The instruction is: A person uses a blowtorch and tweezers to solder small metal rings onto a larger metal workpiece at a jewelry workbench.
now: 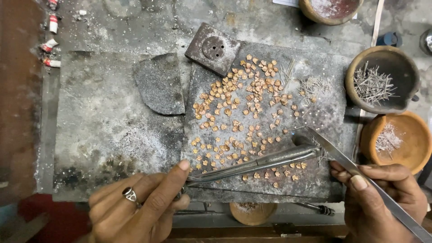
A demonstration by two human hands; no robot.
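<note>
scorched desk (103, 130) holds copper bits (243, 112); left hand (135, 207) fingers pinch blowpipe (256, 164), right hand (382, 198) fingers pinch tweezers (342, 157), seemingly for soldering.

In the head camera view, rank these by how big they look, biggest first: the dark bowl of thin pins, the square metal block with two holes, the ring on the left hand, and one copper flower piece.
1. dark bowl of pins
2. square metal block
3. ring
4. one copper flower piece

The ring sits nearer the camera, so its lead over the copper piece is unsure.

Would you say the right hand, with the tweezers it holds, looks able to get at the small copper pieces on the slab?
Probably yes: the right hand holds the tweezers with tips already beside the copper pieces, nothing between.
</note>
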